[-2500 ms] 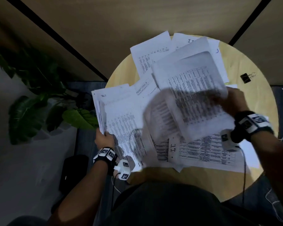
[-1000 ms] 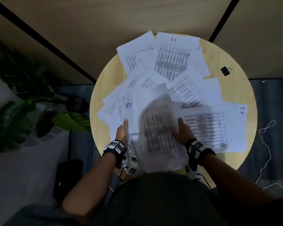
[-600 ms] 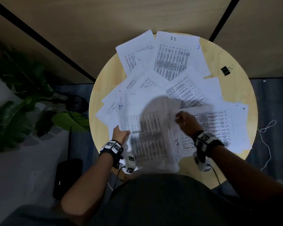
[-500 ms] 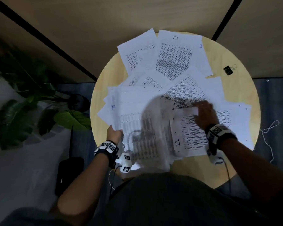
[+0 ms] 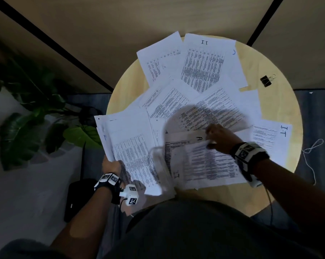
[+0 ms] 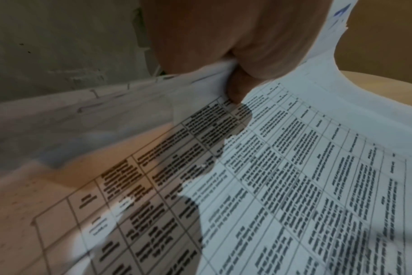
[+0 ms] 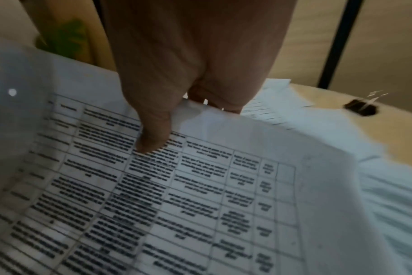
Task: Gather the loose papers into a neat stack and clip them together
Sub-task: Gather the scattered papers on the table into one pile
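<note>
Printed sheets lie scattered over the round wooden table [image 5: 281, 113]. My left hand [image 5: 110, 165] grips a gathered bundle of papers [image 5: 131, 146] at its near-left edge, thumb on top [image 6: 235, 93], off the table's left side. My right hand [image 5: 217, 136] pinches a printed sheet [image 5: 204, 165] at its far edge, thumb on the printed face [image 7: 153, 137], fingers underneath; the sheet is lifted and blurred. A black binder clip [image 5: 266, 80] lies at the table's far right, also in the right wrist view as the clip [image 7: 360, 108].
More loose sheets [image 5: 201, 66] cover the far half of the table, and one marked "I.T" [image 5: 272, 141] lies at the right. A potted plant [image 5: 27, 118] stands left of the table. A white cord [image 5: 311, 152] lies on the floor at right. A wooden wall runs behind.
My right hand left the bundle, reached right and took hold of another sheet, now lifting it. My left hand kept its grip on the bundle and drifted left.
</note>
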Demonstrator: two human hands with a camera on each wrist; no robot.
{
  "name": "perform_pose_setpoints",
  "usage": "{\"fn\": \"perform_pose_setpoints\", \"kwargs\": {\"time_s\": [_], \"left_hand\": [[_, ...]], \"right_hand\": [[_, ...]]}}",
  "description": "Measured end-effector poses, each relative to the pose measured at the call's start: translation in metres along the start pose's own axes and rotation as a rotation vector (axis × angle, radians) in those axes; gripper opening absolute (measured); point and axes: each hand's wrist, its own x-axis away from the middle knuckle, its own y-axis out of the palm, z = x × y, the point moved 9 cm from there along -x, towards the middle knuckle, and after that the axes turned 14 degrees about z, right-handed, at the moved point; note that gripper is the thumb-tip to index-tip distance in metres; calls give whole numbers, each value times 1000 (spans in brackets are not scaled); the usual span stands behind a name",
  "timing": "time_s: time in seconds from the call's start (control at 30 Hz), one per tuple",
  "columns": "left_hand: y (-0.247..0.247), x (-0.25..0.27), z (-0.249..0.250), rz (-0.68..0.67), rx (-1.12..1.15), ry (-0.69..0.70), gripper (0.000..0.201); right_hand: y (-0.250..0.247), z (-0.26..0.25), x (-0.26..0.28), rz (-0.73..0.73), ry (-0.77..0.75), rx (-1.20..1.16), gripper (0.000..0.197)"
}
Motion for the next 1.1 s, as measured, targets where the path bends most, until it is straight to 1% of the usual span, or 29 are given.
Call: {"fn": "perform_pose_setpoints", "kwargs": {"time_s": [0.1,0.13,0.2,0.3,0.4,0.5,0.57,0.63,0.7,0.83,0.97,1.0,1.03,1.1], "left_hand": [[5,5,1,-40,19,-8,47],[7,7,2,-45,32,-5,48],[7,9,5,-45,68,2,49],[8,7,11,-50,70,48,43],[10,4,12,-54,81,67,43],[9,4,16,-54,92,78,47],[8,4,18,-55,95,84,49],[8,5,19,-61,95,92,50],[12,6,19,-73,89,98,51],[29,18,28,-187,78,119,43],[46,30,38,-278,76,138,29],[49,33,40,-294,88,143,29],[53,36,41,-311,97,140,31],[58,40,39,-334,116,114,37]], "right_hand": [[15,-48,-12,66,-101,66,15],[23,-61,-16,64,-120,67,15],[40,-77,-21,16,-119,93,19],[47,-81,-24,11,-42,164,23],[46,-81,-27,35,4,153,18],[49,-83,-31,-10,12,276,21],[48,-82,-34,-54,34,312,23],[46,-81,-34,-100,35,277,22],[32,-77,-32,-91,64,160,24],[-37,-42,-33,125,217,-10,30],[-120,14,-27,433,426,-284,53],[-136,28,-23,494,469,-340,55],[-152,37,-18,553,490,-398,53],[-175,47,-8,672,497,-597,41]]}}
